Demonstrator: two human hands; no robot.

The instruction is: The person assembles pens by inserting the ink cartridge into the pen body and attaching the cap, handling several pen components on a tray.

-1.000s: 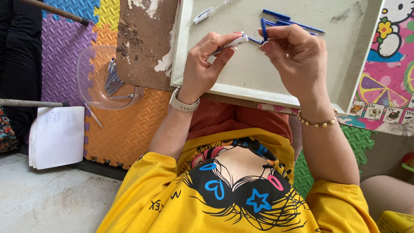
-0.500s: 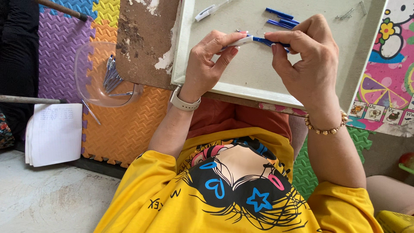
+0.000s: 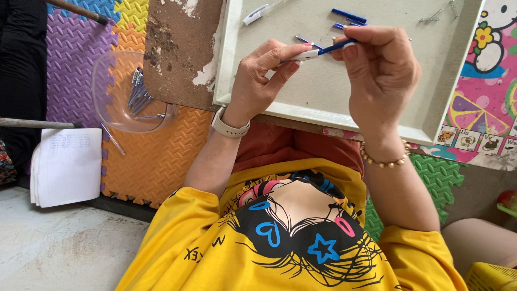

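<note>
Since 1 second ago, your right hand (image 3: 379, 73) is now pushing the blue pen piece (image 3: 336, 47) into the white barrel (image 3: 301, 55) pinched by your left hand (image 3: 264, 81), fingers gripping tightly, center-top of frame, above the tray (image 3: 323, 97).

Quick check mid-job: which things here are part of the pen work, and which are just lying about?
In the job:
left hand and right hand, both gripping the white-and-blue pen
loose blue pen parts
white tray
clear bowl of metal pieces

Lying about:
notebook
foam mats
worn board
</note>
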